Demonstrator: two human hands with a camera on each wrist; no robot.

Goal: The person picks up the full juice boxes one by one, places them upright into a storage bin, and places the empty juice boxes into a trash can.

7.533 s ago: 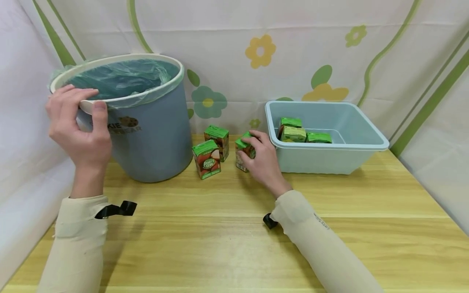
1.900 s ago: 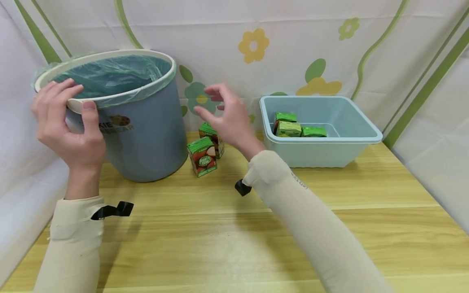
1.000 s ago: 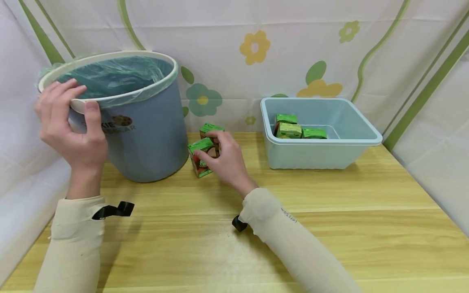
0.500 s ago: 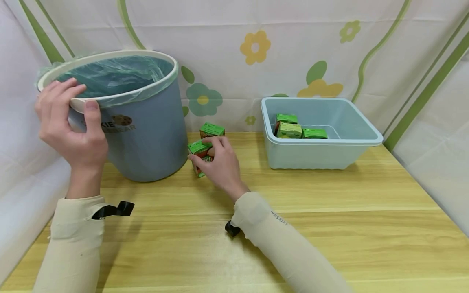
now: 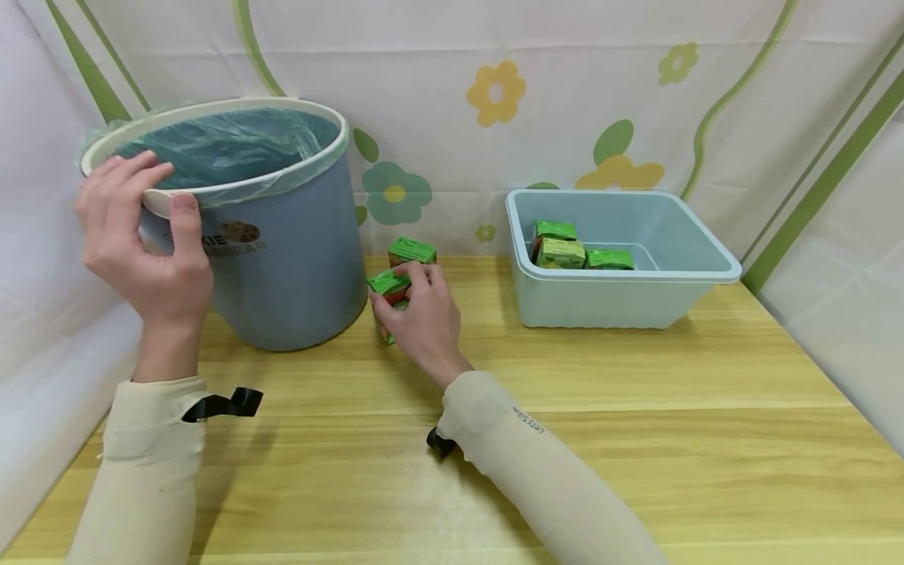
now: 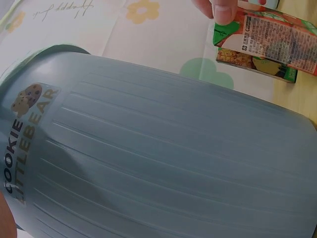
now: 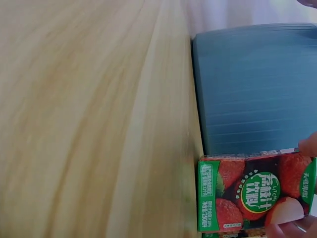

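Note:
My left hand (image 5: pixel 151 235) grips the pale rim of a blue trash bin (image 5: pixel 289 267), thumb outside and fingers over the top. The bin carries a "Cookie Littlebear" print and a thin green liner (image 5: pixel 226 145). Beside it, my right hand (image 5: pixel 424 318) pinches a small green-topped litchi juice carton (image 5: pixel 388 284) between thumb and fingers. In the right wrist view this carton (image 7: pixel 255 193) shows red fruit and stands upright at the tabletop. Just behind it is a second juice carton (image 5: pixel 413 249), mostly covered by the hand in the head view.
At the right stands a light blue plastic tub (image 5: pixel 593 306) holding several green-topped juice cartons (image 5: pixel 563 253) at its left end. A white curtain (image 5: pixel 438 47) with flower prints hangs behind the wooden table (image 5: pixel 339 471).
A third carton, under my right hand earlier, is gone from the table. That hand has since come down from near the bin onto the front carton. My left hand stays on the rim.

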